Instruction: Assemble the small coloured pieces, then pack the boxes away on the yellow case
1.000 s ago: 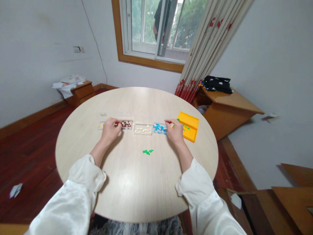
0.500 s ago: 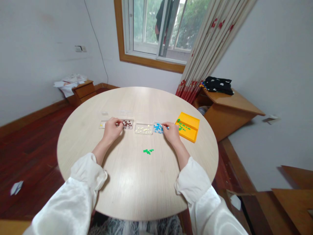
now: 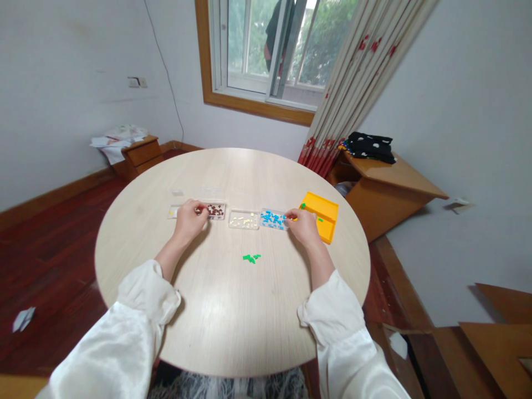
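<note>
Blue pieces (image 3: 272, 218) lie in a shallow clear box (image 3: 261, 219) on the round counter (image 3: 233, 316), by the fingertips of the right hand (image 3: 306, 226). Those fingertips are drawn together; whether they pinch a piece, I cannot tell. The left hand (image 3: 190, 221) is curled over the brown pieces (image 3: 216, 210) in another box, its grip equally unclear. Between the hands, pale yellow pieces (image 3: 244, 222) sit in a third box. Nearer the person is a small green pile (image 3: 251, 258). An open orange-yellow case (image 3: 328, 208) lies beyond the right hand, partly hidden by it.
</note>
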The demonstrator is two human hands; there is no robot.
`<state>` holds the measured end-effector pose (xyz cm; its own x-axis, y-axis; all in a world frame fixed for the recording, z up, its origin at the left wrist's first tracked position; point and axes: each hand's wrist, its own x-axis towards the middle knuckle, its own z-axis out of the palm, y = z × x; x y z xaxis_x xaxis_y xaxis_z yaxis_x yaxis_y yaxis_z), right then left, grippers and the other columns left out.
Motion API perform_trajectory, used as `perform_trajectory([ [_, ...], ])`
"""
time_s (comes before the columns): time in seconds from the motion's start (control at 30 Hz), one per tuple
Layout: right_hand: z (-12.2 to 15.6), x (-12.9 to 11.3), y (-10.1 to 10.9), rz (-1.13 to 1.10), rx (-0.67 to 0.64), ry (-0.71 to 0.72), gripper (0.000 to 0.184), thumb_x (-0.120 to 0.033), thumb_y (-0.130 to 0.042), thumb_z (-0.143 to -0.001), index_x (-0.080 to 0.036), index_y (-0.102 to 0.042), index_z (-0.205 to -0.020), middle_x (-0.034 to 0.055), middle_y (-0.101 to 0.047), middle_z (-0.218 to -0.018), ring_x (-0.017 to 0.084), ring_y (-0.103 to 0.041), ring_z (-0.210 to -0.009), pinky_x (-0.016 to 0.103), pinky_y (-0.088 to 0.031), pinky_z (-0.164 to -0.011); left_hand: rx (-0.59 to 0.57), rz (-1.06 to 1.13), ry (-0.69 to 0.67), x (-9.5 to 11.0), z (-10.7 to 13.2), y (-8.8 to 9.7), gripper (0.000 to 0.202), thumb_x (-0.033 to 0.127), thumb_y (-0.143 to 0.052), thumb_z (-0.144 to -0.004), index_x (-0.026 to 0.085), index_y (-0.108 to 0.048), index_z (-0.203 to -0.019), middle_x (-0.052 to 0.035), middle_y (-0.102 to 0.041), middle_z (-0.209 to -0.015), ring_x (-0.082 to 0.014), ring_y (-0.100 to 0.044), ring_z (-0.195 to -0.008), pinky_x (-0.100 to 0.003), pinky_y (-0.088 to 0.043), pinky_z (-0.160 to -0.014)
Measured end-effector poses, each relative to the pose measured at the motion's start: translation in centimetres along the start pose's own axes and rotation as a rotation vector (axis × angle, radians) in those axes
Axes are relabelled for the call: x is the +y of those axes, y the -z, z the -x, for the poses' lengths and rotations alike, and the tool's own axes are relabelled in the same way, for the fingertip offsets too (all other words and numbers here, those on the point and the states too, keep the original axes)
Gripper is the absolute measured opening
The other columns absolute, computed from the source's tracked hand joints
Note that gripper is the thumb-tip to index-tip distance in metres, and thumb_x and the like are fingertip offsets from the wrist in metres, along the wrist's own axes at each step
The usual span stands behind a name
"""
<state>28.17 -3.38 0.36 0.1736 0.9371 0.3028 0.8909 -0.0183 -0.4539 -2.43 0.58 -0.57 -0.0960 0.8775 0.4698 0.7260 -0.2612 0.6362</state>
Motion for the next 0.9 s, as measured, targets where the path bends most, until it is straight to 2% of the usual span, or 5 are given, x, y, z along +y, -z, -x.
perform_trajectory([
  [0.33,0.2,-0.2,0.4,0.045,-0.053,0.073,0.018,-0.013,-0.055,-0.073,-0.019,-0.071,-0.077,0.0057,-0.070,-0.079,0.021,-0.058,-0.082,0.039,-0.031,-0.085,0.009,-0.001,0.014,-0.2,0.0,0.1,0.014,0.021,-0.050,-0.066,0.018,-0.063,-0.065,-0.0048,-0.066,-0.072,-0.0186,-0.058,-0.072,-0.030,-0.046,-0.072],
  [0.53,0.3,-0.3,0.5,0.052,0.002,0.081,0.022,-0.013,-0.051,-0.075,-0.018,-0.071,-0.080,0.0075,-0.070,-0.082,0.022,-0.057,-0.086,0.038,-0.032,-0.083,0.013,0.008,0.015,-0.3,0.0,0.0,0.015,0.022,-0.049,-0.066,0.017,-0.063,-0.064,-0.0062,-0.066,-0.072,-0.0192,-0.058,-0.072,-0.030,-0.046,-0.070],
  [0.67,0.3,-1.0,0.3,-0.073,0.042,0.129,0.022,-0.012,-0.050,-0.074,-0.018,-0.070,-0.079,0.0057,-0.070,-0.081,0.019,-0.059,-0.080,0.035,-0.037,-0.082,0.019,0.017,0.021,-0.2,0.0,0.1,0.014,0.022,-0.049,-0.065,0.018,-0.062,-0.062,-0.0055,-0.065,-0.071,-0.0190,-0.058,-0.071,-0.030,-0.046,-0.070],
  [0.77,0.7,-2.3,0.3,-0.260,-0.043,0.224,0.019,-0.013,-0.052,-0.075,-0.017,-0.070,-0.079,0.0056,-0.070,-0.081,0.016,-0.059,-0.074,0.030,-0.042,-0.076,0.017,0.014,0.024,-0.1,0.0,0.1,0.013,0.022,-0.049,-0.065,0.018,-0.062,-0.062,-0.0046,-0.065,-0.070,-0.0185,-0.058,-0.070,-0.030,-0.046,-0.070],
  [0.9,1.9,-4.2,0.7,-0.413,-0.319,0.327,0.014,-0.015,-0.056,-0.073,-0.016,-0.070,-0.076,0.0038,-0.069,-0.076,0.013,-0.058,-0.070,0.026,-0.044,-0.069,0.023,0.012,0.026,-0.1,0.0,0.1,0.015,0.023,-0.049,-0.065,0.018,-0.062,-0.063,-0.0049,-0.065,-0.071,-0.0184,-0.058,-0.070,-0.030,-0.045,-0.070],
])
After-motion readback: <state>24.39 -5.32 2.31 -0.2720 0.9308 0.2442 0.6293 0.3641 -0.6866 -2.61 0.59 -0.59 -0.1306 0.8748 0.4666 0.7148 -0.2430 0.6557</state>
